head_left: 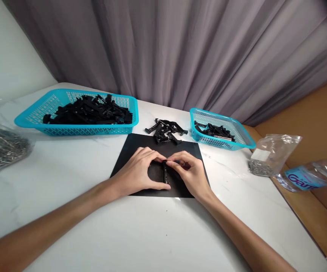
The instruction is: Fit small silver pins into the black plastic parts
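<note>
A narrow black plastic part [165,173] stands lengthwise over the black mat [157,191]. My left hand [139,170] grips it by both ends, thumb at the near end and fingers at the far end. At the far end, my right hand [190,170] has its thumb and forefinger pinched together against the part. Whatever small thing may sit between those right fingertips is hidden. Just beyond the mat lies a loose pile of similar black plastic parts [163,132].
A large blue basket [86,130] heaped with black parts stands back left; a smaller blue basket [222,143] with fewer is back right. Bags of small metal pieces sit at far left [3,147] and right [262,166]. A plastic bottle [305,177] lies at the right edge.
</note>
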### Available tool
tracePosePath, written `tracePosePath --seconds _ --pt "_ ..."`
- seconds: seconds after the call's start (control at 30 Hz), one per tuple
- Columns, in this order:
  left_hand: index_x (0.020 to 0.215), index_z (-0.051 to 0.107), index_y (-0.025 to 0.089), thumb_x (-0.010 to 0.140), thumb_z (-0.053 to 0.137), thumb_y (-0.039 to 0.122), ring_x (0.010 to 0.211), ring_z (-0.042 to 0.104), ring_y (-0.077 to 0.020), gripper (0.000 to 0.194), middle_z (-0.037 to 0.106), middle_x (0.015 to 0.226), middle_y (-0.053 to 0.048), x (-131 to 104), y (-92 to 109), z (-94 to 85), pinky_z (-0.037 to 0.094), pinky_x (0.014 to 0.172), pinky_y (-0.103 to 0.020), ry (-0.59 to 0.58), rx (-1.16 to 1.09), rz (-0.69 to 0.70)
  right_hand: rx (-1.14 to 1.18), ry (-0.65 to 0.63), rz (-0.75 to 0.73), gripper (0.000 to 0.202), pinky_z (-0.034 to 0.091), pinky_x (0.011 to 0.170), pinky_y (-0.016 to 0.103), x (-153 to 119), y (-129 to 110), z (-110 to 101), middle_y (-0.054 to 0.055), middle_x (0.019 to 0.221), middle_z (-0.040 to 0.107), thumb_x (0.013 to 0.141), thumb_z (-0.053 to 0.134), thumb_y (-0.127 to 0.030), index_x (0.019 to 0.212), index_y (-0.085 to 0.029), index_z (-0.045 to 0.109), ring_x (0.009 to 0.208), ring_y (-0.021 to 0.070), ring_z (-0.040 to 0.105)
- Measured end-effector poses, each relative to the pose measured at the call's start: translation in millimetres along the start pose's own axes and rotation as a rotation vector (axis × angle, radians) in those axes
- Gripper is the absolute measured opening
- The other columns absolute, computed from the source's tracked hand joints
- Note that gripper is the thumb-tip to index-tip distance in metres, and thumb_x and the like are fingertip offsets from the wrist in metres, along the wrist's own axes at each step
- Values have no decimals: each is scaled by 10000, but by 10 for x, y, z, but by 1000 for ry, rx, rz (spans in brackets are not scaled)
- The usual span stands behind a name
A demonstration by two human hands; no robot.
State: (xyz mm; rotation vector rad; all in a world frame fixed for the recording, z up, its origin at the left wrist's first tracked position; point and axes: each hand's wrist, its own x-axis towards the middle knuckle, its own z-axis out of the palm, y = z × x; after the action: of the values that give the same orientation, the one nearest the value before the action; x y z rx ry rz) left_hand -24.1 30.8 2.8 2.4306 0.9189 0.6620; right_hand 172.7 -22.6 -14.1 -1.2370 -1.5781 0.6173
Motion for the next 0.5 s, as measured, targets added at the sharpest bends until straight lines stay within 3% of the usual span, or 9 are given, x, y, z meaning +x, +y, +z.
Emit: tracePosePath --seconds 0.27,0.5 --pt "1069 675 226 618 877 598 1030 587 -291 619 691 1080 -50 -14 -10 13 474 927 -455 3 12 18 -72 19 -6 101 447 643 305 -33 -26 35 44 950 719 919 669 -216 887 -230 764 749 169 583" --pt "1057 678 230 619 882 559 1022 586 -292 585 692 1059 -46 -13 -7 25 469 926 -455 19 12 35 -160 22 -38 115 437 582 297 -66 -48 56 35 965 693 927 626 -177 889 -225 723 611 130 496"
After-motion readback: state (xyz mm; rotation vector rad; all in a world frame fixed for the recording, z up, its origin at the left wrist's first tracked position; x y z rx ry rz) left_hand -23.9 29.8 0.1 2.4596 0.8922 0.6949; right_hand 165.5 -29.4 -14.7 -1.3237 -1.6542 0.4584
